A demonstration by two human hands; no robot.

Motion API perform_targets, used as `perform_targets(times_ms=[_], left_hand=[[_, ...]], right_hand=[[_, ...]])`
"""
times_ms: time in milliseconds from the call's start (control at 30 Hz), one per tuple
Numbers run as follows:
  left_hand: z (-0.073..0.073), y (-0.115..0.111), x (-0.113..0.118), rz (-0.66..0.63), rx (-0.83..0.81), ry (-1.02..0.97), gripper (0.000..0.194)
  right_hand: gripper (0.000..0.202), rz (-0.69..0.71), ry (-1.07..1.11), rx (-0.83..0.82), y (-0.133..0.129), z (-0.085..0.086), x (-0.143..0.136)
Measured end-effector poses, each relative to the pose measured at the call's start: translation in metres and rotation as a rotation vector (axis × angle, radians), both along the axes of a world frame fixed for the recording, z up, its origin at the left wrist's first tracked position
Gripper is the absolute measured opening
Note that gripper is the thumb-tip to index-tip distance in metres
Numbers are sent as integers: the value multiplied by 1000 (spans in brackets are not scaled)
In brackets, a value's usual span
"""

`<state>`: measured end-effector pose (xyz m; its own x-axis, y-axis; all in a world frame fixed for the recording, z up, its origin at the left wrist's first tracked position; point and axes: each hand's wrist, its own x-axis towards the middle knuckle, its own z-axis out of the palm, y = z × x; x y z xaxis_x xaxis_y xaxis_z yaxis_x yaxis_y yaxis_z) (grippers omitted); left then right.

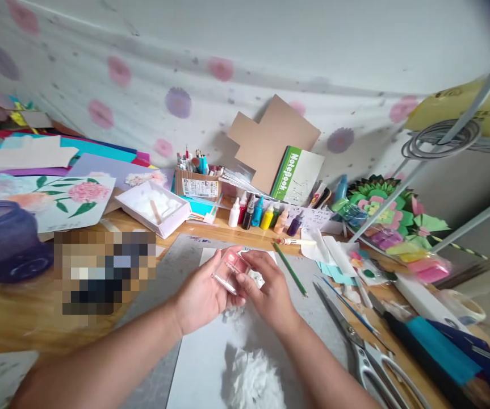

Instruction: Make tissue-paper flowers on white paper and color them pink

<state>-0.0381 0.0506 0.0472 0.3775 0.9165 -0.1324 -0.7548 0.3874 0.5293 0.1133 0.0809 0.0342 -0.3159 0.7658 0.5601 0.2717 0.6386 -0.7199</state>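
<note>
Flowered cloth (142,85) backs the desk (10,312). I've got my left hand (200,298) cupped, holding a clear case (229,274); my right hand (272,287) curls against it, grip unclear.

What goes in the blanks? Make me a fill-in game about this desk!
1. The left hand and right hand are at a small clear case, above ____ paper.
2. Between the blue bottle and dark green bottle stands a ____ one.
3. The pencil on the grey mat is ____.
4. The book's green strip says ____.

Missing words: white; yellow; green; Notebook.
</note>
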Motion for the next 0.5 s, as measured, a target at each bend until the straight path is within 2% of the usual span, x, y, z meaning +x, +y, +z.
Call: perform_targets(times_ms=[133, 300, 400, 500], left_hand=[[-2, 1, 5, 77, -61, -11, 26], [-1, 0, 5, 63, -51, -16, 26], [-1, -1, 2, 56, 3, 92, 22], [-4, 1, 1, 105, 46, 206, 18]], right_hand=[[54, 18, -123, 135, -5, -3, 1], [54, 32, -121, 103, -3, -3, 3], [62, 67, -76, 76, -1, -3, 5], [69, 64, -50, 82, 0, -5, 4]])
